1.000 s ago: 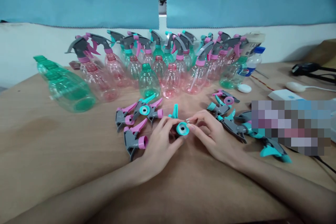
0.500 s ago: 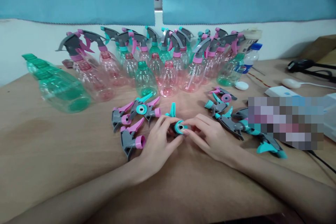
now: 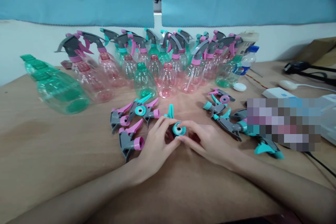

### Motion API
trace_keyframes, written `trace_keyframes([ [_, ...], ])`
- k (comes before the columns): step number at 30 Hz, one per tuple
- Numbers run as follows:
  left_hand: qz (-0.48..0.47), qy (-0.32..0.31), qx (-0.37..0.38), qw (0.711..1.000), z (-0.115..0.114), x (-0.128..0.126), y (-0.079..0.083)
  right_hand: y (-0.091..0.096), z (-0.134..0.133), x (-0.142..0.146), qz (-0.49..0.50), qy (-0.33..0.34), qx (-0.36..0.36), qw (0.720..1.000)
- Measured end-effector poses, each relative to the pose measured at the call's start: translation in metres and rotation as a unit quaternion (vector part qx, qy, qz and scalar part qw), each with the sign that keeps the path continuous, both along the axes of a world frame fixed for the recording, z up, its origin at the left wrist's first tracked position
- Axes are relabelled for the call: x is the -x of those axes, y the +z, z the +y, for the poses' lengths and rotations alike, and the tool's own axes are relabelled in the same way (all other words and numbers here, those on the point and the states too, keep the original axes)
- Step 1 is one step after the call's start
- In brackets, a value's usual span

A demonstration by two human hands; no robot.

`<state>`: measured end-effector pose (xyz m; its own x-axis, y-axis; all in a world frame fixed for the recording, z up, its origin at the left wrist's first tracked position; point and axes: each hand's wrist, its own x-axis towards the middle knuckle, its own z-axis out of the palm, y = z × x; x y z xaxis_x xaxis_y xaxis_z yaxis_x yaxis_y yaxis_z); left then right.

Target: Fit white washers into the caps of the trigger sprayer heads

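1. My left hand (image 3: pixel 154 143) rests low on the wooden surface (image 3: pixel 52 154), its grip closed on a teal spray head (image 3: pixel 178 127): thumb below, fingers curled over the grey body.
2. My right hand (image 3: pixel 207 140) meets it from the other side, fingertips (image 3: pixel 183 136) pinching the rim of the teal collar, so both grips are grasping the same spray head.
3. The spray head sits just above the surface between my two hands, its round collar turned toward me with a white centre showing, its teal trigger sticking up behind.
4. Just left of my left hand lies a cluster of loose spray heads (image 3: pixel 133 115), grey with pink triggers and collars, one with a teal collar facing up. The nearest pink-collared one (image 3: pixel 130 141) lies just beside my left wrist.
5. To the right of my right hand lie more loose heads (image 3: pixel 225 119), grey with teal parts, and one pink collar among them, apart from my fingers.
6. Behind everything stands a crowd of bottles (image 3: pixel 162 66), pink and green, most already topped with grey trigger heads. A green bottle (image 3: pixel 143 80) and a pink bottle (image 3: pixel 166 80) in front stand open-necked.
7. A row of green bottles (image 3: pixel 55 84) lies on its side at the far left.
8. At the right are a white mouse (image 3: pixel 287 84), a blue-capped drink bottle (image 3: pixel 248 59) and a blurred patch.
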<state>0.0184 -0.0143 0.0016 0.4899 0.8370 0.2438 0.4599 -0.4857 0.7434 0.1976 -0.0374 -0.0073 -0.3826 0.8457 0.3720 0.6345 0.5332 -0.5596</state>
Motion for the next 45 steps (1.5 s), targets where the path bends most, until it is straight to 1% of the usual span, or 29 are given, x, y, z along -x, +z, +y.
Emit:
trace_keyframes([
  [3, -0.001, 0.001, -0.001, 1.0, 0.0001, -0.0006, 0.0005, -0.0009, 0.0013, -0.0008, 0.01, 0.012, 0.016, 1.0],
  [7, -0.005, 0.0, -0.005, 1.0, 0.0, -0.001, 0.0006, -0.0008, 0.0022, -0.0015, 0.035, 0.027, 0.062, 0.997],
  [9, -0.006, -0.001, -0.001, 1.0, -0.0002, -0.0008, 0.0006, -0.0001, 0.0022, -0.0015, 0.042, 0.028, 0.074, 0.996],
  [17, -0.006, -0.001, 0.013, 1.0, -0.0005, 0.0001, 0.0007, 0.0006, 0.0025, -0.0014, 0.054, 0.032, 0.056, 0.996],
  [22, -0.004, 0.004, 0.013, 1.0, -0.0013, 0.0003, 0.0022, -0.0004, 0.0026, -0.0022, 0.063, 0.034, 0.066, 0.995],
  [29, -0.006, -0.008, 0.008, 1.0, -0.0032, 0.0, 0.0053, -0.002, 0.0023, -0.0025, 0.091, 0.045, 0.057, 0.993],
  [36, -0.008, -0.018, 0.022, 1.0, -0.0021, 0.0005, 0.0026, 0.0, 0.0009, -0.0006, 0.093, 0.042, 0.053, 0.993],
  [45, -0.013, -0.029, 0.017, 0.999, -0.0035, 0.0002, 0.0017, -0.0028, 0.0015, -0.0027, 0.116, 0.046, 0.056, 0.991],
])
